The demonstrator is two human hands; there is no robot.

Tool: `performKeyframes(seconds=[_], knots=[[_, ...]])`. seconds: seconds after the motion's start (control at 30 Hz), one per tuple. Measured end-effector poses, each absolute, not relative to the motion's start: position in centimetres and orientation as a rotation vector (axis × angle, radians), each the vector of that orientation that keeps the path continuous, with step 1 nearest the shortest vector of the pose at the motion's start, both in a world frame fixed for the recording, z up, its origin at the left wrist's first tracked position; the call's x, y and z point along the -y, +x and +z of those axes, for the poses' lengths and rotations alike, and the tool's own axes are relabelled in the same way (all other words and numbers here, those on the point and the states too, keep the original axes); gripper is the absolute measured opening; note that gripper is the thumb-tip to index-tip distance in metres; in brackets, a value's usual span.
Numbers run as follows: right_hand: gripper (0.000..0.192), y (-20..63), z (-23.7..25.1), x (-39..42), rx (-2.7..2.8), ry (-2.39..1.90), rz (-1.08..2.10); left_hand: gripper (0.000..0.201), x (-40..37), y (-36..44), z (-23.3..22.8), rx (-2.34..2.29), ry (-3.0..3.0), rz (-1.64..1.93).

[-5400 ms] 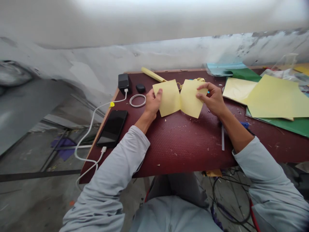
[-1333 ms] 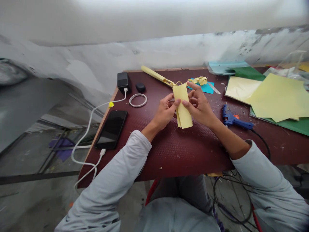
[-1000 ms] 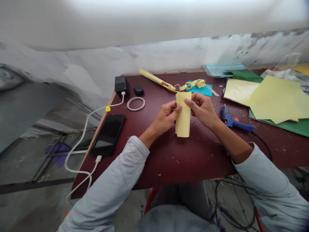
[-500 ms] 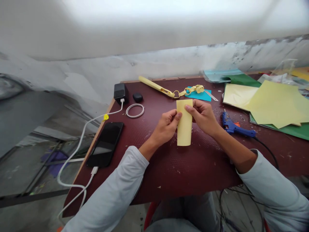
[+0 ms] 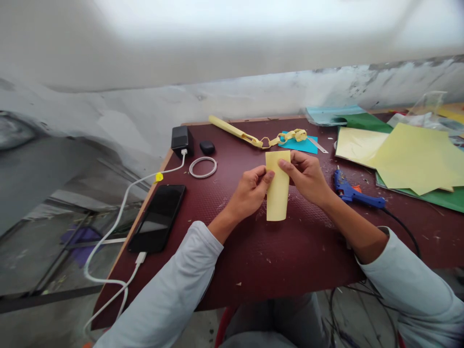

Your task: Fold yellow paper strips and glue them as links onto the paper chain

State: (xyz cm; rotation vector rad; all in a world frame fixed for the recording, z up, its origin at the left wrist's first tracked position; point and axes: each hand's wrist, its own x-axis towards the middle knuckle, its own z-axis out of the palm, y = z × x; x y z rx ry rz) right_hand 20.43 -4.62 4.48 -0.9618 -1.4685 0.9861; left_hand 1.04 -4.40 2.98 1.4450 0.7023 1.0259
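Hands: 2, both on 1 folded yellow strip [image 5: 277,186], held upright-ish over the desk [image 5: 275,256] middle, lower end just above or on the surface, can't tell which.
Left hand [image 5: 250,191]: thumb + forefinger pinched on strip's left edge, near top half.
Right hand [image 5: 308,176]: thumb on strip's front, other fingers curled behind; clamped on right edge.
Strip: 1 pc, looks folded to several layers, narrow, tall.
Paper chain [image 5: 286,137]: 1, yellow loops, lies behind strip, w/ 1 yellow roll [image 5: 232,129] at its left end.
Teal scrap [image 5: 299,143]: 1, under chain's right end.
Glue gun [image 5: 353,193]: 1, blue, right of right hand, black cord off desk edge.
Sheets [image 5: 413,154]: yellow x2 seen, on green x1, far right; light-blue one behind.
Phone [image 5: 157,217]: 1, black, left edge, white cable [image 5: 119,217] plugged in.
Charger [image 5: 180,137]: 1, black box, back-left corner.
Small black case [image 5: 207,146]: 1, beside charger.
White ring [image 5: 203,166]: 1, in front of case.
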Motion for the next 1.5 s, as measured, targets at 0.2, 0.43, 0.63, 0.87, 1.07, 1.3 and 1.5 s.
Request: performKeyframes(seconds=[0.2,0.43,0.63,0.87,1.07,1.3,1.5], knots=[[0.051,20.7,4.9,4.5,1.398,-0.998,0.939,0.049,4.4,0.9,3.2,-0.697,1.369,1.019],[0.056,21.0,5.0,4.3,1.388,-1.022,0.862,0.039,4.5,0.8,3.1,-0.722,1.338,1.004],[0.05,21.3,4.7,4.0,1.392,-1.006,0.838,0.039,4.4,0.7,3.1,-0.719,1.293,0.982],[0.045,21.5,4.5,3.6,1.368,-0.949,0.802,0.041,4.7,0.6,3.4,-0.743,1.303,0.929],[0.047,21.3,4.6,3.8,1.379,-0.957,0.793,0.04,4.8,0.7,3.3,-0.726,1.291,0.932],[0.048,21.2,4.7,3.9,1.375,-0.967,0.811,0.04,4.7,0.7,3.4,-0.728,1.287,0.932],[0.046,21.2,4.8,3.8,1.371,-0.963,0.84,0.043,4.6,0.7,3.0,-0.732,1.27,0.932]])
